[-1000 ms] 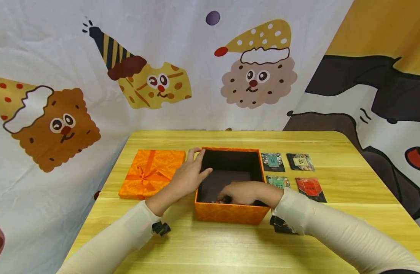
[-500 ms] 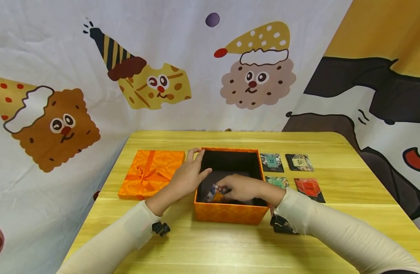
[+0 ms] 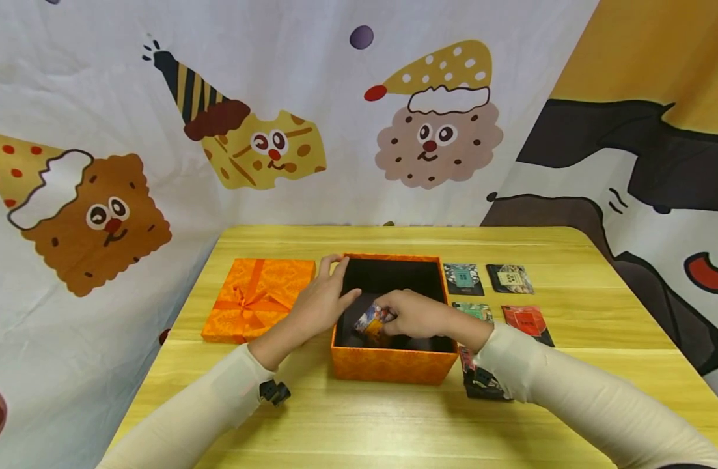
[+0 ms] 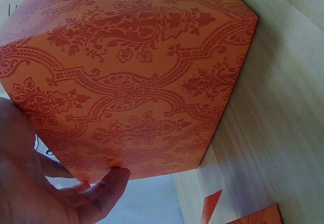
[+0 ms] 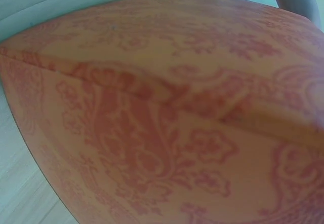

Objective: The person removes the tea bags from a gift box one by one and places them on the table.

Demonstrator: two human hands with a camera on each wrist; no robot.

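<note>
An orange patterned box (image 3: 394,366) with a dark inside stands uncovered on the table. My left hand (image 3: 319,301) holds its left wall at the rim, thumb over the inside and fingers outside. In the left wrist view this hand (image 4: 55,193) has its fingers against the patterned outer wall (image 4: 136,82). My right hand (image 3: 417,314) reaches into the box and pinches a small colourful packet (image 3: 369,322) with an orange patch. The packet is tilted; whether it touches the floor of the box I cannot tell. In the right wrist view the box (image 5: 152,112) hides the hand.
Left of the box lies its orange lid (image 3: 230,322) with a ribbon bow. To the right lie several small packets: a teal-labelled one (image 3: 464,279), a cream-labelled one (image 3: 510,279), a green one (image 3: 472,311), a red one (image 3: 528,324), and another (image 3: 482,385) partly under the right wrist.
The packet has come into view and risen off the box's near inner side, pinched in the right hand, which has shifted slightly up and away. The left hand has stayed on the rim.
</note>
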